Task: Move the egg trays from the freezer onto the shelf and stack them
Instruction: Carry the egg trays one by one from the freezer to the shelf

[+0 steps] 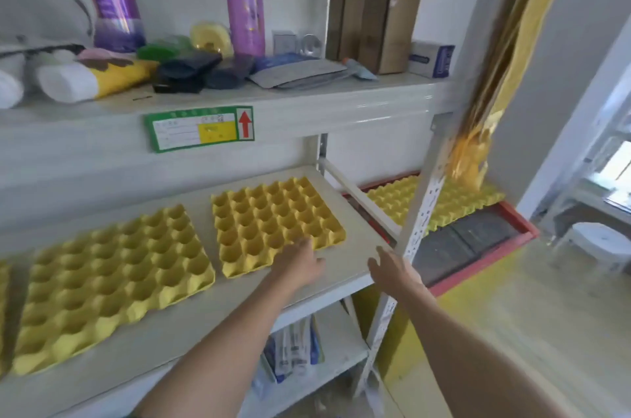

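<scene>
At centre frame the left hand (300,260) lies spread, grip empty, touching the near edge of a yellow egg tray (276,223) on the shelf (351,257). The right hand (392,269), fingers loosely spread, holds nothing at the shelf's front corner. Another tray (109,281) lies lower left; a third (396,202) rests farther right.

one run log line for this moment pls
left hand open on front edge of right egg tray | right hand open, empty, over shelf corner | trays side by side, unstacked
</scene>
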